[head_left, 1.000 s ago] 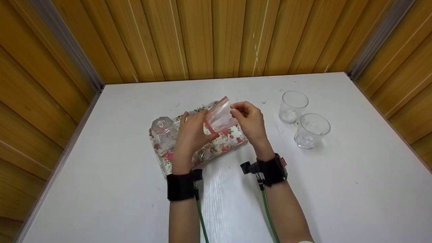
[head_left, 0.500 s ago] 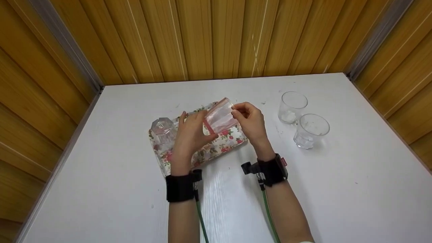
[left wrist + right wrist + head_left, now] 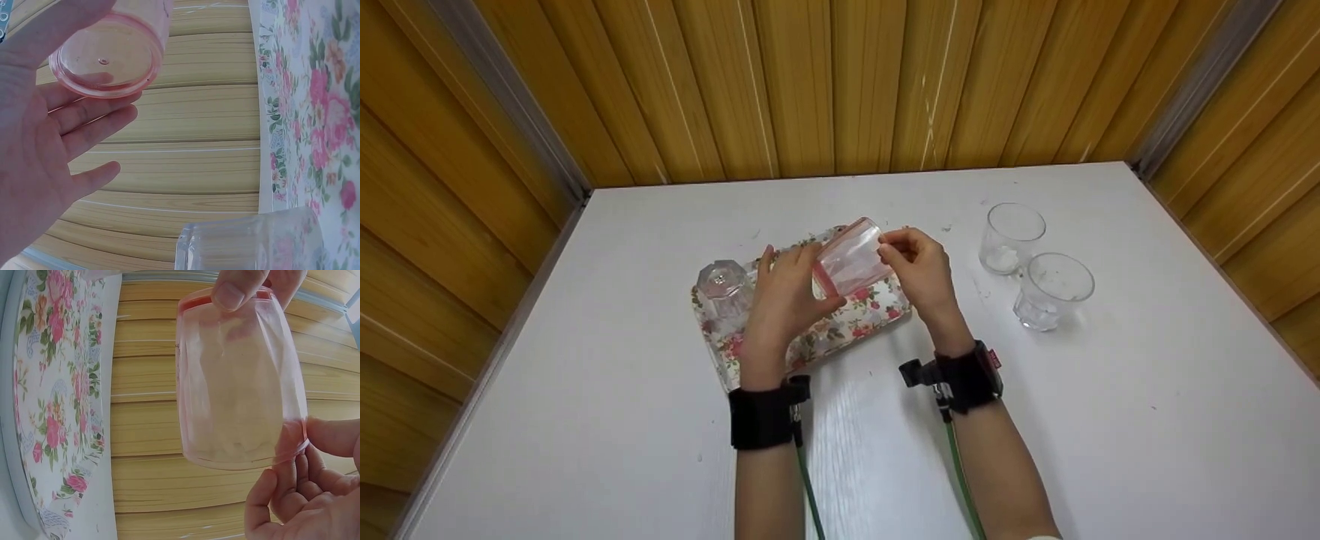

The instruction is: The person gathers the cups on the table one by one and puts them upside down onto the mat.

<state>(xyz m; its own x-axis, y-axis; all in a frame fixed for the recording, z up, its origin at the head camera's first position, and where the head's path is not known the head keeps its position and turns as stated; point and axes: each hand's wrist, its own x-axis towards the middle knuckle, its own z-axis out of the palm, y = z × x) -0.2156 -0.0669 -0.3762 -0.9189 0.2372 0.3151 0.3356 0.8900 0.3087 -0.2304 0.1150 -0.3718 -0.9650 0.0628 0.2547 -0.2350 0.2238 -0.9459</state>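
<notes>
A see-through pinkish cup (image 3: 853, 259) lies on its side in the air above the floral tray (image 3: 877, 304). My left hand (image 3: 787, 296) grips it by its red base, thumb on one side and fingers on the other; the little finger stands away in the left wrist view. At the other end, my right hand (image 3: 921, 270) pinches the rim between thumb and fingers. The right wrist view shows the side of the cup (image 3: 236, 388) with flat facets. Beside my left hand, an upside-down clear glass (image 3: 725, 292) stands on the tray's left part.
Two clear glasses stand upright on the white table (image 3: 1125, 420) at the right: a rear glass (image 3: 1009, 240) and a nearer glass (image 3: 1050, 292), close together. Yellow wood-patterned walls (image 3: 862, 82) enclose the table's back and sides. Green cables (image 3: 810, 487) run from the wrist straps.
My right hand has shifted slightly to the right and toward me at the rim, and the cup has turned a little. The left hand stays almost in place.
</notes>
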